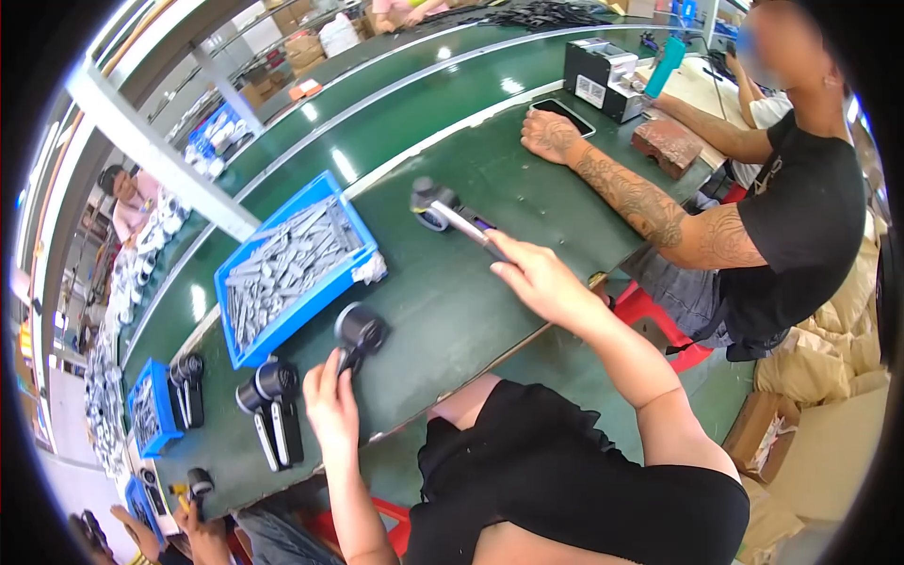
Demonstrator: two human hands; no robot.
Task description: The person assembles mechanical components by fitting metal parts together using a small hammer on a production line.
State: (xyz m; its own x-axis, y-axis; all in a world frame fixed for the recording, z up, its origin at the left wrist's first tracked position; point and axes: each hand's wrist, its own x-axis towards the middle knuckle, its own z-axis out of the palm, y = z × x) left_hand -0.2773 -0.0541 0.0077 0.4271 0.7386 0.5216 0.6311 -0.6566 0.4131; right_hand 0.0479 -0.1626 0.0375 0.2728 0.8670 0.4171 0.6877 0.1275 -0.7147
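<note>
My right hand (544, 280) is closed around the handle end of a hair-dryer-shaped device (461, 222), with a round black head and a pale grey strip on its handle. Its head points away from me over the green table. Lower and to the left, my left hand (331, 403) grips the handle of a second black hair-dryer-shaped device (362, 327); its fingers hide part of the handle. Left of that hand, black devices with pale handle strips (273, 414) lie side by side. Beyond them stands a blue bin (299, 350) full of grey strips.
A smaller blue bin (168, 439) and another device (187, 372) are at the far left. On my right a person (800, 217) rests a forearm on the table, near a phone (565, 117), a black machine (603, 80) and a brick-like block (667, 146). A conveyor (395, 113) runs behind.
</note>
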